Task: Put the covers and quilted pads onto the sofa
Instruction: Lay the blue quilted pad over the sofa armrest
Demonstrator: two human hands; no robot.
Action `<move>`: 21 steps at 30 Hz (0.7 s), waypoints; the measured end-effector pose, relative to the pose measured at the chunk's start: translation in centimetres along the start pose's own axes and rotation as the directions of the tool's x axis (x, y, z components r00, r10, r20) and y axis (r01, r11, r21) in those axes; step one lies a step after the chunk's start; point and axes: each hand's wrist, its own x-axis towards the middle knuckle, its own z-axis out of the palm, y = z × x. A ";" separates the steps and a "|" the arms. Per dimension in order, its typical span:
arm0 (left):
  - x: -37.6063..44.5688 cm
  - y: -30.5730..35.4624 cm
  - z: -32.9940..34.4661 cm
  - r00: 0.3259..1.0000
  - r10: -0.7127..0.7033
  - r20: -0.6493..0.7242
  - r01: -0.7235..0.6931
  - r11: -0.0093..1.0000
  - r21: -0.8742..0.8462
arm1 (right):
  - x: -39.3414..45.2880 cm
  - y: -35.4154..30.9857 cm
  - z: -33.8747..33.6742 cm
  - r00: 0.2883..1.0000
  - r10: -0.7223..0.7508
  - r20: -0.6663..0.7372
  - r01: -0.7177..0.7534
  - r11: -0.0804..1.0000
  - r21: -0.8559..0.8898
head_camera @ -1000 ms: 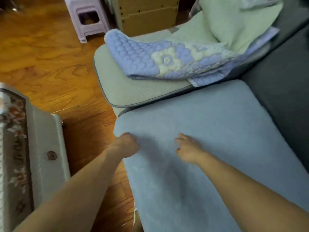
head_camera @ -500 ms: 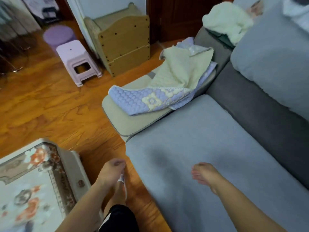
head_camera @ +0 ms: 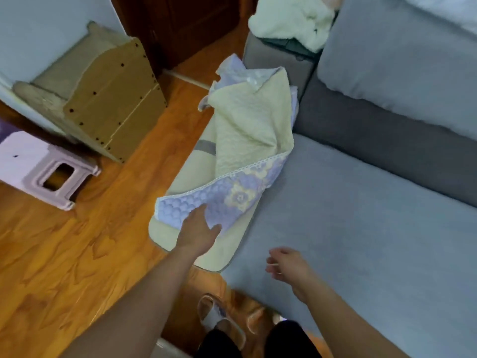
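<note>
Head view, looking down at the sofa (head_camera: 361,228).

Quilted pad (head_camera: 240,140): crumpled heap, lavender face with a flower motif and lace trim, pale cream backing turned up. It lies on a cream seat cushion (head_camera: 178,177) at the sofa's end, just beside the grey covered seat; its far end runs up toward the armrest (head_camera: 273,60), where a white bundle of cloth (head_camera: 291,19) sits.

Left hand (head_camera: 198,231): on the near lavender corner of the pad, thumb spread to one side, fingers (head_camera: 201,210) laid over the cloth. Whether they have closed on the fabric or only rest on it, cannot tell; the edge under the palm is hidden.

Right hand (head_camera: 286,262): hovers over the front of the grey seat, fingers loosely curled, holding nothing, apart from the pad.

Handling judgement: the pad looks soft, light and floppy, with some body from the quilting; it should drape and fold on itself if lifted at one point. Best taken at two corners along the trimmed edge, one per hand, so it opens flat when shaken out. Lace trim may snag or stretch; better to pinch the quilted body just inside it. The cream backing looks textured, possibly grippy against the seat cloth, so lift and lay rather than drag.

Floor (head_camera: 64,254): wood, with a lilac stool (head_camera: 44,171).
</note>
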 end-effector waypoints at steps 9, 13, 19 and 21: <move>11.9 4.4 -1.6 0.989 0.057 0.134 -0.108 0.904 0.414 | 0.9 -1.0 -3.2 0.997 0.012 -0.083 0.002 0.987 0.163; 6.7 4.8 -4.1 0.953 0.242 -0.181 -0.263 0.959 -0.104 | 2.4 -1.3 -4.2 0.995 0.045 -0.089 -0.032 0.989 0.142; -4.5 1.4 -10.4 0.912 -0.322 -0.254 -0.195 0.205 -0.959 | 2.9 -2.4 0.4 0.986 0.164 -0.004 -0.162 0.978 0.130; -6.4 -0.2 -11.5 0.928 -0.325 -0.181 -0.125 0.187 -0.975 | 2.5 -3.2 3.7 0.981 0.180 0.068 -0.190 0.962 0.197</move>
